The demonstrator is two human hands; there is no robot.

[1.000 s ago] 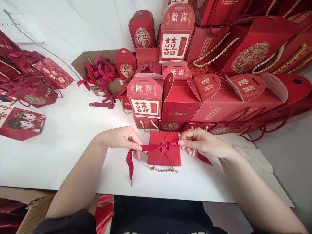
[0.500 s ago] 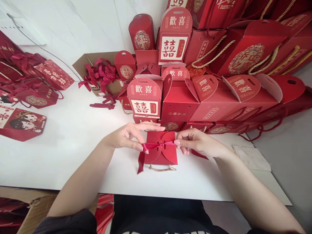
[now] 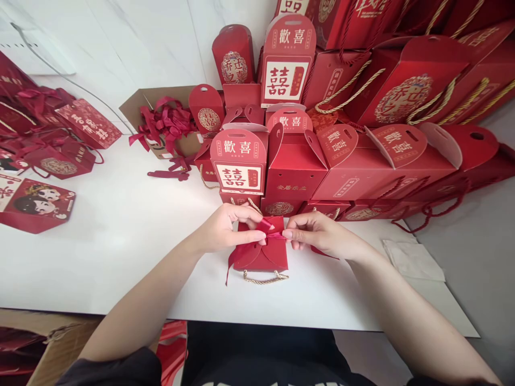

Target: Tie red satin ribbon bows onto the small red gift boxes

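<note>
A small red gift box (image 3: 263, 259) with curved, interlocking top flaps lies on the white table in front of me. A gold cord handle (image 3: 265, 279) sticks out at its near side. Across the top runs a dark pink ribbon (image 3: 275, 235), tails hanging at both sides. My left hand (image 3: 233, 228) pinches the ribbon near the middle of the box, with a piece of it looped up by the index finger. At the box's right edge my right hand (image 3: 314, 234) grips the other part between thumb and index finger. My left fingers partly hide the knot.
Stacked red gift boxes (image 3: 298, 177) stand just behind my hands and fill the back right. A cardboard box (image 3: 132, 110) of loose ribbons (image 3: 171, 123) sits at the back left. Finished-looking boxes (image 3: 56, 158) with bows are at far left. White paper (image 3: 414, 260) lies right.
My left hand has moved right, from the box's left edge to its middle, and now folds the ribbon up there. The right hand keeps its pinch and has shifted slightly left.
</note>
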